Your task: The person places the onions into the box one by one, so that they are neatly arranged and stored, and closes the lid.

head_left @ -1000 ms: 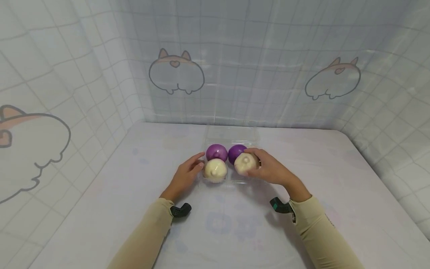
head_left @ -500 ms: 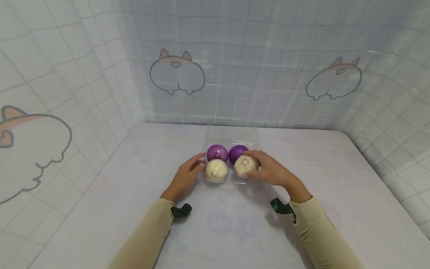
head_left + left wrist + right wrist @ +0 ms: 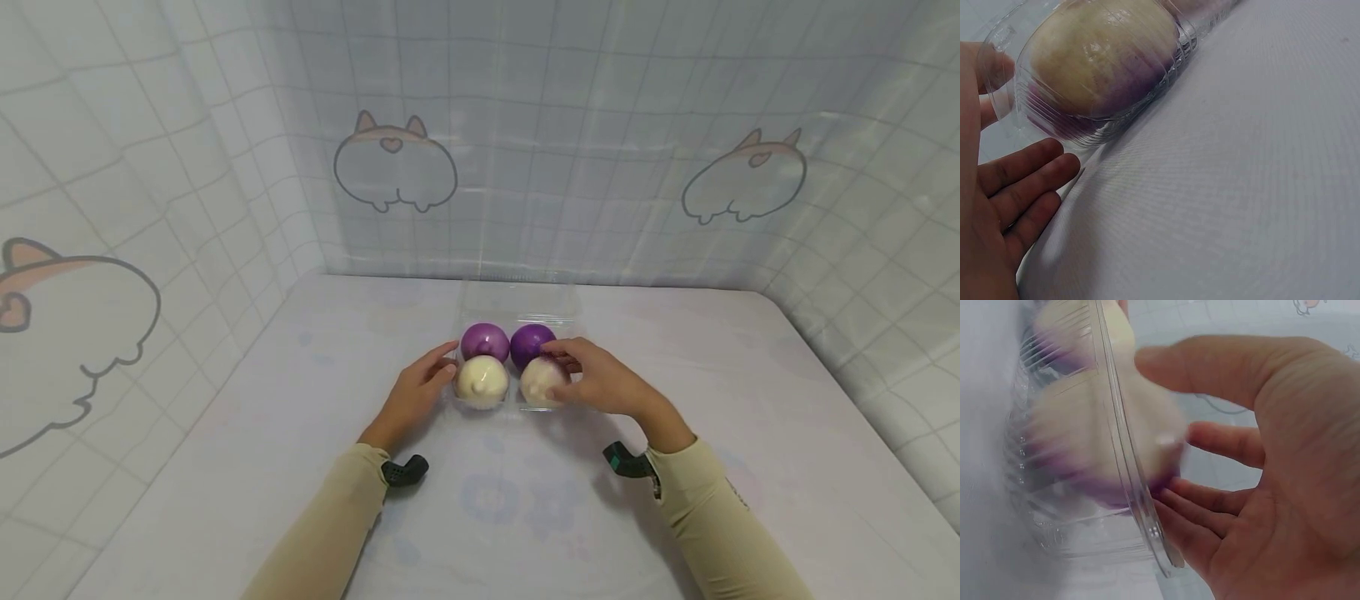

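Observation:
A clear plastic clamshell box (image 3: 517,302) lies unlatched, its lid folded back. Two glossy purple balls, one lighter (image 3: 485,342) and one darker (image 3: 532,345), fill its back row. In front sit two round white-and-purple vegetables that look like turnips, one at left (image 3: 482,382) and one at right (image 3: 543,382). My right hand (image 3: 603,382) hovers around the right turnip, thumb and fingers spread apart, fingertips at its side; blur hides the exact contact. Straight fingers of my left hand (image 3: 415,392) lie at the box's left wall, some seen through the plastic in the left wrist view.
A pale patterned cloth (image 3: 487,517) covers the table. White tile-print curtains (image 3: 570,167) with cartoon animals stand along the back and both sides. Dark wrist-worn devices (image 3: 405,471) show at both cuffs.
The right turnip has come down into the front right of the box and turned, showing purple at its upper right. My right hand's grip has loosened. The left hand has stayed put.

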Demonstrator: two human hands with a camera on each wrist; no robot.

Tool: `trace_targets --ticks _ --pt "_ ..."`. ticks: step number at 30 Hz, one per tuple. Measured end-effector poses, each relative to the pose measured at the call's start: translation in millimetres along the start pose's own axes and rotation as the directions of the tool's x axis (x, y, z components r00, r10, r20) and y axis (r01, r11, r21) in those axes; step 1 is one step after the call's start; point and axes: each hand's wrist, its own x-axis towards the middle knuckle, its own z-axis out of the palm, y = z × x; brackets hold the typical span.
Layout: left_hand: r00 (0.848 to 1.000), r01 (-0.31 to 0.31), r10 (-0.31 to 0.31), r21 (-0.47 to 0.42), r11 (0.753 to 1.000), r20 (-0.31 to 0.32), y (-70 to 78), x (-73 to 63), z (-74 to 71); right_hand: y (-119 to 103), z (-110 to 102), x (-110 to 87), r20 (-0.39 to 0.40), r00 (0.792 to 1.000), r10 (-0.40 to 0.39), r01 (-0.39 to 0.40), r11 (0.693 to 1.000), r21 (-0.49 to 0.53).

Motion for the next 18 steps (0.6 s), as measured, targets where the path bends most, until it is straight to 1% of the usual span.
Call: trace_targets --ticks 8,12,18 --pt "1.0 0.01 -0.01 0.001 1.0 0.004 1.8 -0.3 -0.7 -2.7 -0.7 0.2 0.011 1.0 0.004 -0.004 1.0 0.0" --pt "1.0 0.016 -0.016 0.003 1.0 0.006 2.6 -0.4 -0.7 -1.0 0.5 -0.2 0.004 1.0 0.001 0.0 1.0 -0.017" --pt "1.0 0.007 -0.007 0.009 1.0 0.007 2.7 -0.2 -0.5 1.5 2.3 0.3 -0.01 1.0 -0.022 0.022 0.999 -0.037"
